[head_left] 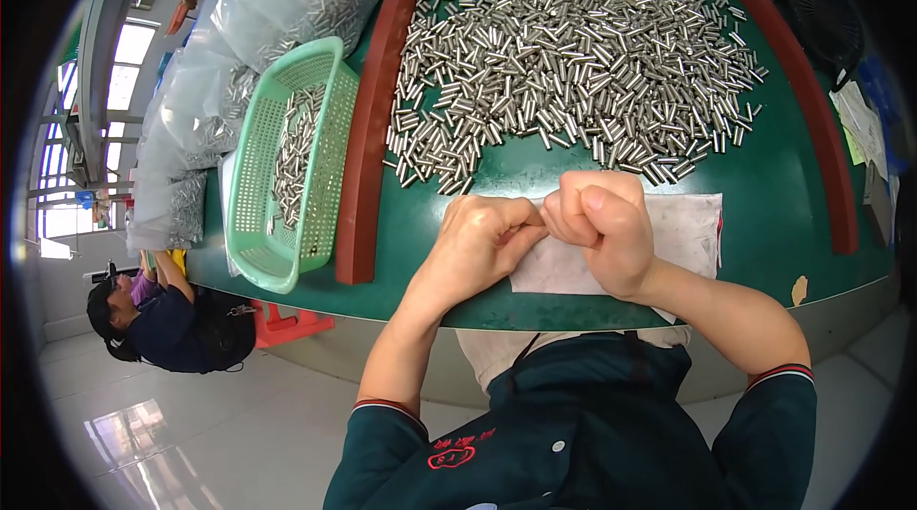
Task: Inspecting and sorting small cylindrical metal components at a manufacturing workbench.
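My left hand is closed in a pinch, thumb and fingers pressed together over the left end of a pale cloth. Right against its fingertips is my right hand, curled into a fist above the same cloth. Whatever either hand holds is hidden by the fingers. Just beyond my hands, a wide heap of short shiny metal pins is spread over the green tabletop.
A dark red wooden frame borders the pins on three sides. To its left stands a green plastic basket holding more pins, beside clear bags of metal parts. A black fan is at far right. Another person sits at left.
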`<action>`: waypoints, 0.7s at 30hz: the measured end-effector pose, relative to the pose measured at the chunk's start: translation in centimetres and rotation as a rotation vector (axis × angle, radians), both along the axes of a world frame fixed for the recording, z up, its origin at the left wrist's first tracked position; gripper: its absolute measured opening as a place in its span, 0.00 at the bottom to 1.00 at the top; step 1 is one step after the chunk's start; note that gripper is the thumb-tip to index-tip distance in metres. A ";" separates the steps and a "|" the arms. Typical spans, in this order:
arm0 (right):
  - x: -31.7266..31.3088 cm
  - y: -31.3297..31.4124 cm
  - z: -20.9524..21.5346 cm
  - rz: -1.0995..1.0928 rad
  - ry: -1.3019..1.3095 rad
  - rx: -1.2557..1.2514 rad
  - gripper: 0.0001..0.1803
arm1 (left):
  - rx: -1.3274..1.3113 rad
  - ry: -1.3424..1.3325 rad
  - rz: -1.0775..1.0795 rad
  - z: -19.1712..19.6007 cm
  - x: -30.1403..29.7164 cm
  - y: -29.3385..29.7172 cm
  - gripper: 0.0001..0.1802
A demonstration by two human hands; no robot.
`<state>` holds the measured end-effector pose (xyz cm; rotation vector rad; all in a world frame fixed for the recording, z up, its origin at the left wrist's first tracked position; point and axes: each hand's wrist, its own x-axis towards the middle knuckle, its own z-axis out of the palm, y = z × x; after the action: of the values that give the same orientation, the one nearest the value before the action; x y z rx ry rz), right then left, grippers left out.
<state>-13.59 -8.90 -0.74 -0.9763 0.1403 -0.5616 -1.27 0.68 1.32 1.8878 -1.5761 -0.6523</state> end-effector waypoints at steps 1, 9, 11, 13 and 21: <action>0.1 0.1 -0.1 -0.010 0.023 -0.058 0.18 | -0.010 -0.013 -0.004 0.0 -0.1 0.0 0.03; 0.4 0.2 -0.5 -0.070 -0.043 -0.026 0.19 | -0.083 -0.030 -0.010 -0.4 -0.3 0.1 0.03; 0.0 -0.2 -0.1 -0.036 -0.054 0.109 0.18 | -0.047 0.057 0.054 -0.4 0.0 0.8 0.02; 0.1 -0.5 -0.1 -0.028 -0.066 0.147 0.19 | -0.033 0.405 0.206 -0.3 0.5 0.9 0.02; 0.2 -0.4 0.2 0.005 -0.071 0.183 0.19 | -0.010 1.425 0.227 -1.3 2.4 1.0 0.05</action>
<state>-13.38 -9.34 -0.51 -0.7782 0.1240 -0.5680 1.12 1.64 0.00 0.9890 -0.4114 -1.4006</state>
